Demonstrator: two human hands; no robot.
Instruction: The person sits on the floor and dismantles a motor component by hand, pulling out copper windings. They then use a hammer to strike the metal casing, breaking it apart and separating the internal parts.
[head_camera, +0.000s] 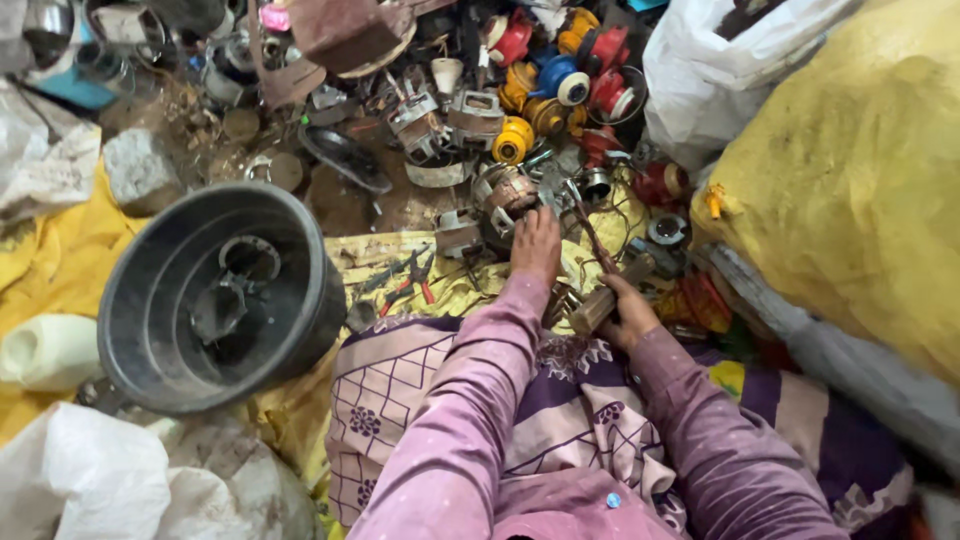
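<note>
Head view: left hand (537, 243) laid flat, fingers extended and holding nothing, resting on a rusty metal electric motor core (505, 200) at the near edge of the scrap pile on the floor; right hand (628, 308) closed around the handle of a worn wooden-handled hammer (600, 300), just beside the left wrist, above the patterned purple cloth (420, 390) over the lap. Further left: red-handled pliers (412, 285) lying on yellow sheeting (60, 260), next to a large round black plastic tub (220, 295); behind the motor core, a cluster of red, yellow and blue motor housings (560, 80).
</note>
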